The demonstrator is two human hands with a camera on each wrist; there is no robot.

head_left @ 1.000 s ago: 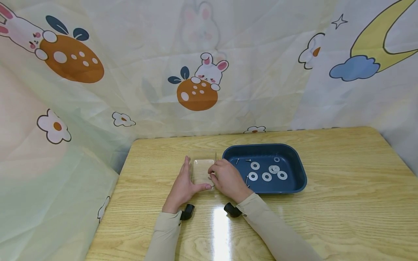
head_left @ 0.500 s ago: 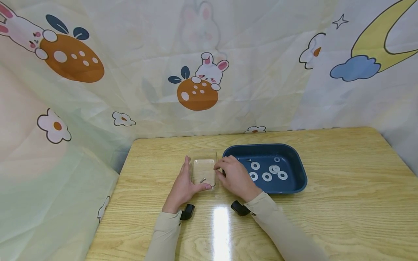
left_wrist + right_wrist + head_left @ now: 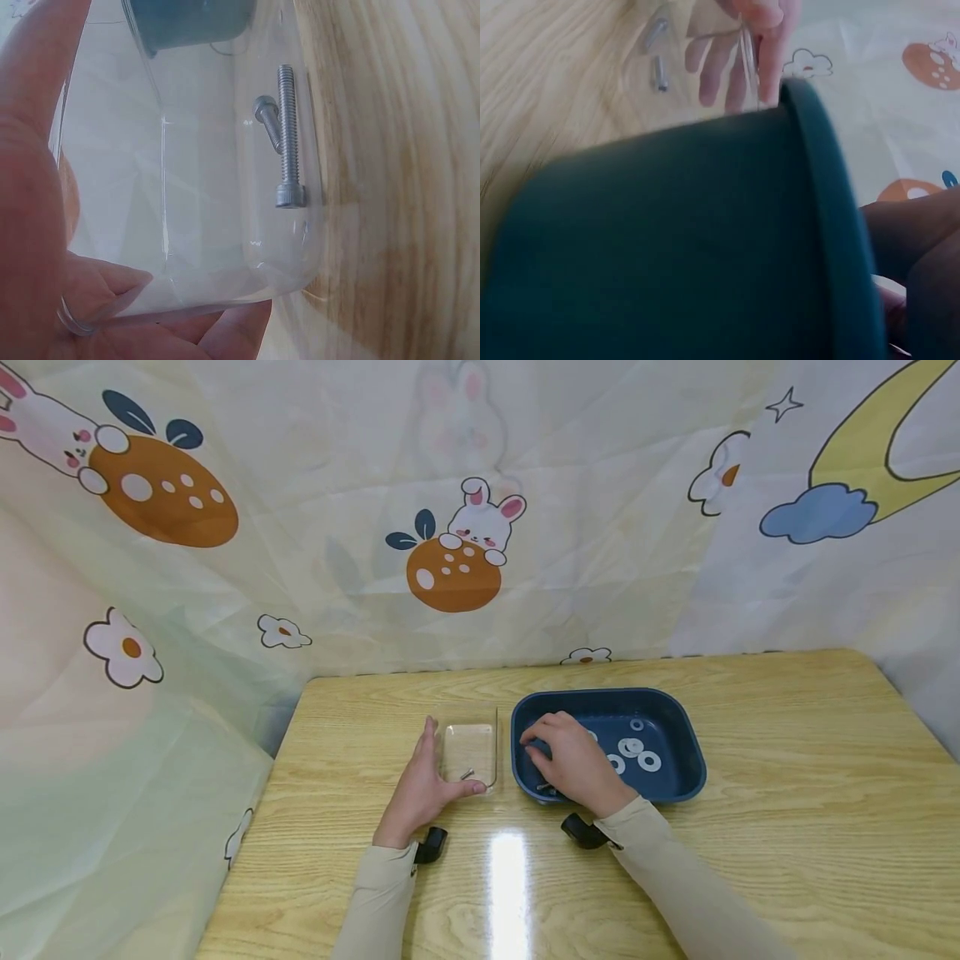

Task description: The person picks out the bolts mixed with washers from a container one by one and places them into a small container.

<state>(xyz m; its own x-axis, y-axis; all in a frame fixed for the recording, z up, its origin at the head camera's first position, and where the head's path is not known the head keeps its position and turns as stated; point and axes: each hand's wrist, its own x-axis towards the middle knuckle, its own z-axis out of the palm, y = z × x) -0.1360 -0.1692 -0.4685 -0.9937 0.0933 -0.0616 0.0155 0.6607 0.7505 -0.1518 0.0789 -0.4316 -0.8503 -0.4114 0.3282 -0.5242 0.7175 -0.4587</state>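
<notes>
My left hand (image 3: 416, 789) grips a clear plastic box (image 3: 470, 745), with its thumb at the near rim and its fingers along the left side. Inside lie two metal socket-head bolts, a long bolt (image 3: 288, 142) and a shorter bolt (image 3: 264, 109) partly behind it. My right hand (image 3: 573, 760) is over the left half of a dark blue tray (image 3: 696, 781), fingers bent and a gap showing between thumb and forefinger. Nothing shows in that gap. Flat washers (image 3: 648, 762) lie in the tray; the hand covers others. In the right wrist view the tray wall hides most of the fingers.
Both containers stand side by side on a wooden table (image 3: 787, 827), the clear box left of the tray. Another bolt (image 3: 546, 788) shows near the tray's front left corner. A printed cloth (image 3: 600, 568) hangs behind the table.
My right hand has moved from the clear box rightward over the tray. A bolt came into sight in the box as the hand withdrew. The left hand has stayed on the box.
</notes>
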